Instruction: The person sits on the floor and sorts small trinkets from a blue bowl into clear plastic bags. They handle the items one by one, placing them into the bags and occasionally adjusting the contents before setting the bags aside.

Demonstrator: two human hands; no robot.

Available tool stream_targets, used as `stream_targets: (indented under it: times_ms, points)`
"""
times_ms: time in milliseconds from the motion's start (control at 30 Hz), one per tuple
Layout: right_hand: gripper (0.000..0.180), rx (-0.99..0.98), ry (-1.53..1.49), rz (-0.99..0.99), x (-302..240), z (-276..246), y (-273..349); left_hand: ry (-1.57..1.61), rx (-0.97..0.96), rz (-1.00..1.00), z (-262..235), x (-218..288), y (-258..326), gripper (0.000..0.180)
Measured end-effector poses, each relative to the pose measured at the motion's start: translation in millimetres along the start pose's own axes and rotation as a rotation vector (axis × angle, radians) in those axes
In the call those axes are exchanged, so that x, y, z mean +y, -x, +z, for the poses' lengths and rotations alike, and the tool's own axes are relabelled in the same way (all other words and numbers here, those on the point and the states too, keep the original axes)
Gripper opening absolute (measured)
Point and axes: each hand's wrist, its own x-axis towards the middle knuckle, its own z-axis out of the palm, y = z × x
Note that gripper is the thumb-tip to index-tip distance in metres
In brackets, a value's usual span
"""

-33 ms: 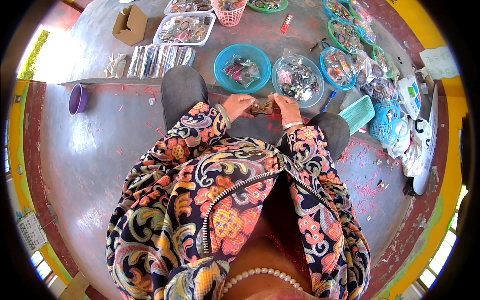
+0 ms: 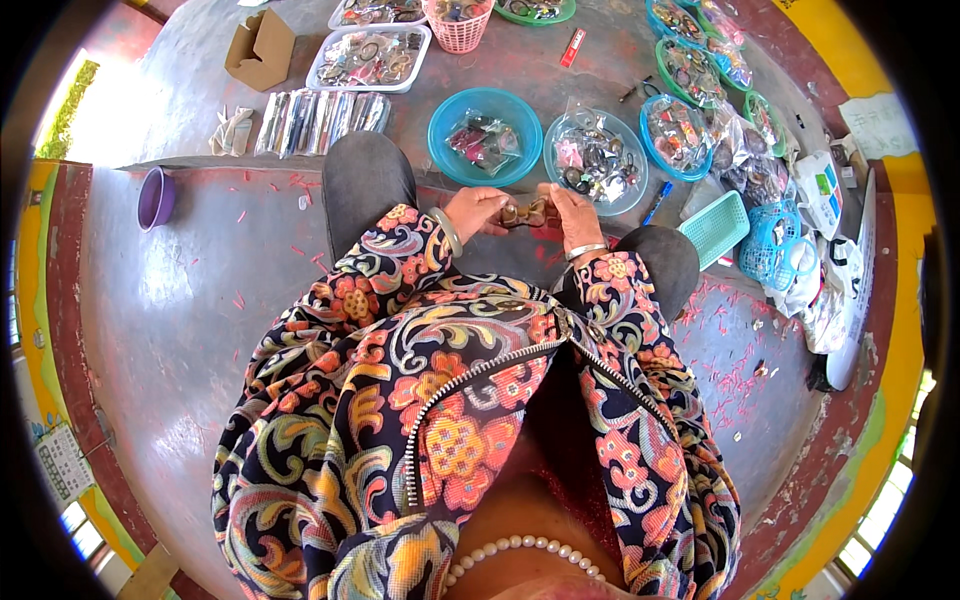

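Observation:
Between my knees, a small brown bow (image 2: 522, 214), which looks like a hair bow, is held up by both hands. My left hand (image 2: 477, 210) pinches its left end, and my right hand (image 2: 570, 213) grips its right end with bent fingers. Just beyond them is a blue bowl (image 2: 437, 138) with small plastic-wrapped items in it. A clear bowl (image 2: 634, 192) of mixed hair accessories and small packets stands beside it, close past my right hand. My fingers partly hide the bow's ends.
Trays and baskets of small goods fill the far right, with a green basket (image 2: 714, 228) nearer. At the far left are a cardboard box (image 2: 259, 50), a white tray (image 2: 412, 77) and wrapped pens (image 2: 322, 122). A purple bowl (image 2: 156, 199) lies tilted at left; a blue marker (image 2: 657, 203) lies at right.

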Motion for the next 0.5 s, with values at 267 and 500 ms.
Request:
stream_targets:
  times_ms: [267,500]
  points:
    - [0.03,-0.073,0.134,0.144,-4.3,0.3,5.1,0.281,0.066,0.036,-2.6,4.4,1.1,0.023]
    - [0.028,-0.068,0.111,0.13,-1.2,-3.4,2.3,0.266,0.089,0.028,-0.6,5.1,0.3,0.024]
